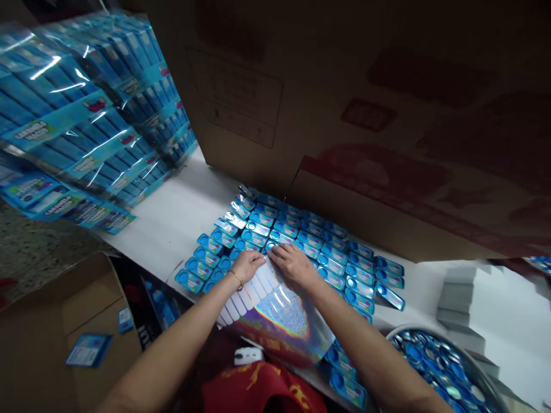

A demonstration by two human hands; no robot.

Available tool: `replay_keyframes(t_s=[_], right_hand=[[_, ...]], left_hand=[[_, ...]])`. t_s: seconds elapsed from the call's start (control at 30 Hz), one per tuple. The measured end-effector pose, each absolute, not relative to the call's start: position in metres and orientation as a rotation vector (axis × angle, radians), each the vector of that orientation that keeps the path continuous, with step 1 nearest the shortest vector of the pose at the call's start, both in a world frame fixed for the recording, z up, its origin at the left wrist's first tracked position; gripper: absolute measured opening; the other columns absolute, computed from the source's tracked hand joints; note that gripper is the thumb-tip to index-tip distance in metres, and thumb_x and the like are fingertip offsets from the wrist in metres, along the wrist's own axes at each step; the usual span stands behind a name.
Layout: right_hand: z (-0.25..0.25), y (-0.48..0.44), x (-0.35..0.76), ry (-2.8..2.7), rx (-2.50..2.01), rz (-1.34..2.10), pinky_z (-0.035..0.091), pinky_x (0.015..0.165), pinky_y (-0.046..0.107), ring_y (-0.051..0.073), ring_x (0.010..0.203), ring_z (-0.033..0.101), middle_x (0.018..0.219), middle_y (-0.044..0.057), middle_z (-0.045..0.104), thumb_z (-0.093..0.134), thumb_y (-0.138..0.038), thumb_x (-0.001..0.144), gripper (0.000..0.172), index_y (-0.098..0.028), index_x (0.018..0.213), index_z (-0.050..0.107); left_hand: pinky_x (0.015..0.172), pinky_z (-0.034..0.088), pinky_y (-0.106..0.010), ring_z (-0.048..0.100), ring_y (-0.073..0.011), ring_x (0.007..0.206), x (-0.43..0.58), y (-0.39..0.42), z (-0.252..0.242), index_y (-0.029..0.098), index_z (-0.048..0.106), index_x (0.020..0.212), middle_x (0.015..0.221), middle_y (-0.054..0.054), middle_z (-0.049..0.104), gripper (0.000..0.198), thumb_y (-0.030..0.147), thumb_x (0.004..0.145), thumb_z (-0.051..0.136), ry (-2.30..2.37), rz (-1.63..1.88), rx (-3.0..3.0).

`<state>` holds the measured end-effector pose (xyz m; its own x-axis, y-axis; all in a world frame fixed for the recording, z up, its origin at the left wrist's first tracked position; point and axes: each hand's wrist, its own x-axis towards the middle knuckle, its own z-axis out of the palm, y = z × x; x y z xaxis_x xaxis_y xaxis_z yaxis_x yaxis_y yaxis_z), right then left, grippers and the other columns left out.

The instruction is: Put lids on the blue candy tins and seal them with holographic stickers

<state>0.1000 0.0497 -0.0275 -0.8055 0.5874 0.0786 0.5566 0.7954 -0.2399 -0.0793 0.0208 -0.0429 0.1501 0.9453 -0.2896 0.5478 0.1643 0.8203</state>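
A shiny holographic sticker sheet [282,312] with rows of pale oblong stickers lies slanted over the front of the table, close to my body. My left hand [246,268], with a bracelet at the wrist, has its fingers pinched together at the sheet's far edge. Just right of it, my right hand [295,265] is closed, fingertips bent down by the sheet's far edge and over a small blue tin. What those fingertips hold is too small to tell. Rows of flat blue tins [307,238] with round marks surround both hands, partly covered by the sheet.
A large cardboard box [258,115] walls off the back of the white table [167,212]. Wrapped stacks of blue cartons [86,115] stand back left. A metal bowl [402,328] of loose blue pieces is front right. An open cardboard box [86,307] sits lower left.
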Motion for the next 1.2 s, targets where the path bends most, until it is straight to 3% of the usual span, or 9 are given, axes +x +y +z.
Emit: replay_keyframes(t_s=[0.17,0.3,0.47,0.63,0.8,0.93,1.2], right_hand=[[-0.031,0.037,0.107,-2.765,-1.011,0.356,0.035,0.074,0.03,0.018,0.09,0.045,0.103,0.008,0.055,0.039,-0.02,0.085,0.023,-0.018,0.1,0.057],[0.017,0.027,0.112,-2.689,-1.125,0.468,0.036,0.075,0.031,0.018,0.088,0.048,0.096,0.009,0.057,0.04,-0.022,0.084,0.019,-0.017,0.084,0.058],[0.073,0.023,0.096,-2.2,-1.437,0.882,0.039,0.063,0.026,0.014,0.071,0.051,0.076,0.003,0.057,0.045,-0.024,0.078,0.014,-0.019,0.071,0.055],[0.046,0.035,0.051,-1.471,-1.533,1.491,0.034,0.047,0.021,0.01,0.051,0.047,0.054,-0.002,0.052,0.052,-0.031,0.069,0.015,-0.017,0.064,0.055],[0.009,0.031,0.005,-1.096,-1.492,1.758,0.028,0.04,0.02,0.008,0.043,0.043,0.048,-0.004,0.05,0.06,-0.035,0.06,0.02,-0.015,0.061,0.055],[-0.015,0.024,-0.036,-1.115,-1.55,1.672,0.03,0.044,0.021,0.008,0.044,0.042,0.047,-0.004,0.049,0.06,-0.035,0.058,0.02,-0.015,0.059,0.058],[-0.037,0.036,-0.091,-1.503,-1.813,1.099,0.036,0.055,0.024,0.014,0.056,0.052,0.06,0.0,0.06,0.048,-0.032,0.068,0.02,-0.018,0.063,0.061]], left_hand=[[0.057,0.036,-0.024,0.049,-0.014,0.059,-0.085,0.024,-0.048,0.016,0.059,0.058,0.055,0.001,0.054,0.028,0.034,0.074,0.045,1.54,0.466,1.588],[0.065,0.038,-0.027,0.052,-0.0163,0.066,-0.085,0.026,-0.05,0.017,0.061,0.062,0.065,-0.003,0.059,0.028,0.033,0.077,0.043,1.629,0.415,1.709],[0.083,0.038,-0.032,0.053,-0.0202,0.092,-0.09,0.021,-0.041,0.018,0.063,0.089,0.093,-0.008,0.061,0.029,0.038,0.076,0.047,1.587,0.759,1.502],[0.074,0.045,-0.032,0.057,-0.0192,0.089,-0.121,0.004,-0.008,0.013,0.056,0.103,0.098,-0.012,0.062,0.058,0.058,0.078,0.031,1.312,1.055,0.674],[0.066,0.045,-0.025,0.059,-0.016,0.079,-0.16,-0.009,-0.003,0.014,0.059,0.099,0.089,-0.007,0.064,0.047,0.045,0.063,0.062,1.379,1.071,0.645],[0.061,0.044,-0.024,0.057,-0.0128,0.064,-0.193,-0.009,-0.024,0.013,0.06,0.094,0.07,-0.002,0.062,0.041,0.04,0.064,0.061,1.579,1.112,0.707],[0.07,0.044,-0.026,0.058,-0.0148,0.07,-0.24,0.028,-0.05,0.015,0.056,0.1,0.071,-0.002,0.063,0.039,0.035,0.067,0.056,1.843,1.065,1.141]])
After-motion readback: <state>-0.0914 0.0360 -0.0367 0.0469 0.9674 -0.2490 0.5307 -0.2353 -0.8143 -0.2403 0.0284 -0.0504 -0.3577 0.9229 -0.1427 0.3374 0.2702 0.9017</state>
